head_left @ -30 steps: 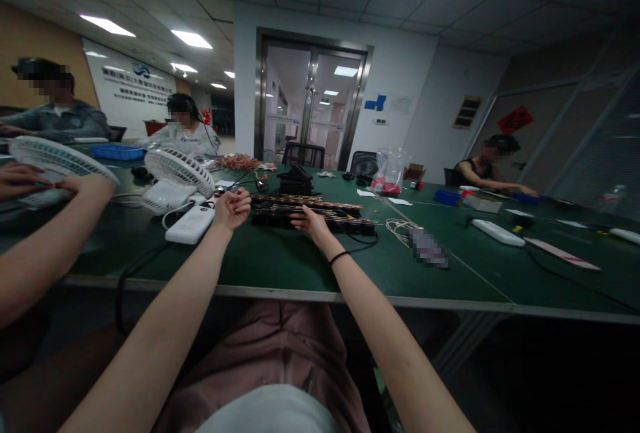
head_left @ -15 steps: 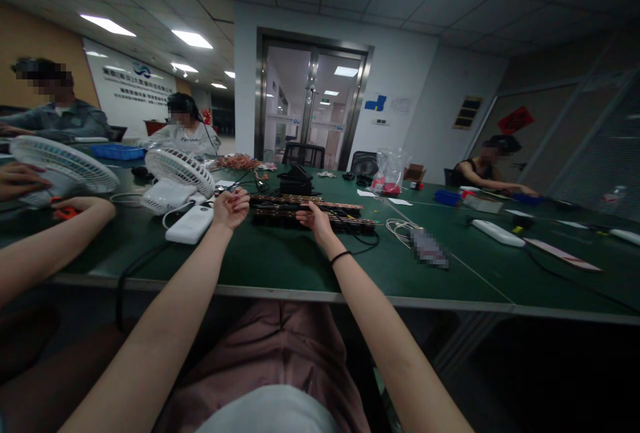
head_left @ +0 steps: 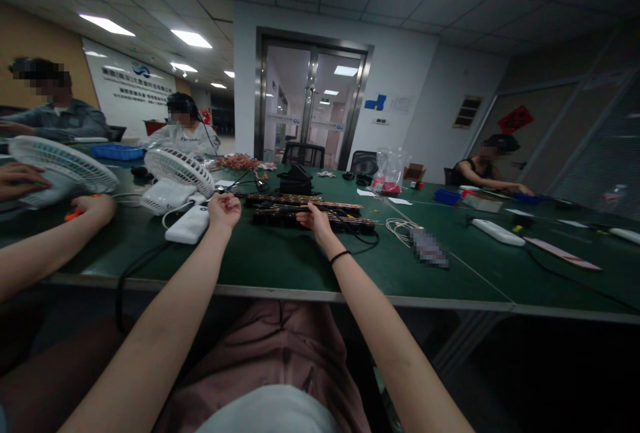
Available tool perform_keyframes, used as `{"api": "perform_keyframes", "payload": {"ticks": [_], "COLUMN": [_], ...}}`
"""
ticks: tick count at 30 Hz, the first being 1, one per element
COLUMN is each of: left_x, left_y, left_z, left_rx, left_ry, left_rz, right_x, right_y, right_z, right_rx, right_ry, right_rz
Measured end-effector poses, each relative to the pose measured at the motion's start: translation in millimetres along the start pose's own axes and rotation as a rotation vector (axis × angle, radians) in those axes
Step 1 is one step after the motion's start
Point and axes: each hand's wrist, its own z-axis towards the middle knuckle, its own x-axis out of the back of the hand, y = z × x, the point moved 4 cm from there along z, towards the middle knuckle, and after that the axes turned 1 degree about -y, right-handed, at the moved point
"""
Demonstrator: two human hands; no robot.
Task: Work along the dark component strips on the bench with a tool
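My left hand (head_left: 225, 211) hovers over the table beside a white power bank (head_left: 187, 225), its fingers curled together. Whatever it pinches, if anything, is too small to make out. Across from it, my right hand (head_left: 316, 221) rests at the bundle of long, thin copper-coloured wires (head_left: 345, 205), thumb and fingers closing around one or more strands. The wires lie lengthwise over a low black holder (head_left: 270, 219), partly hidden by my right hand. A black cable (head_left: 367, 241) curls out at the holder's right end.
A white fan (head_left: 177, 173) stands left of my hands. Farther left, a neighbour's hand (head_left: 90, 209) holds something orange near another fan (head_left: 65, 163). A black box (head_left: 295, 181) sits behind the wires. Right are a coiled white cable (head_left: 397, 229) and a blurred-out flat object (head_left: 429, 247).
My left hand has moved slightly left and down, away from the wires. My right hand has stayed in place. The neighbour's hand with the orange thing has shifted a little.
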Motion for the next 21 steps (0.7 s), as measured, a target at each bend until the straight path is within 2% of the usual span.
{"api": "perform_keyframes", "payload": {"ticks": [5,21], "left_x": [-2.3,-8.3], "left_y": [-0.7,-2.0], "left_z": [-2.4,-6.0], "left_rx": [-0.028,-0.035], "left_ry": [0.026,-0.035], "left_rz": [0.020,0.052], "right_x": [0.6,1.2], "right_y": [2.6,2.0], "right_z": [3.0,1.8], "right_rx": [-0.015,-0.021], "right_ry": [0.002,0.004], "right_rz": [0.012,0.010]}}
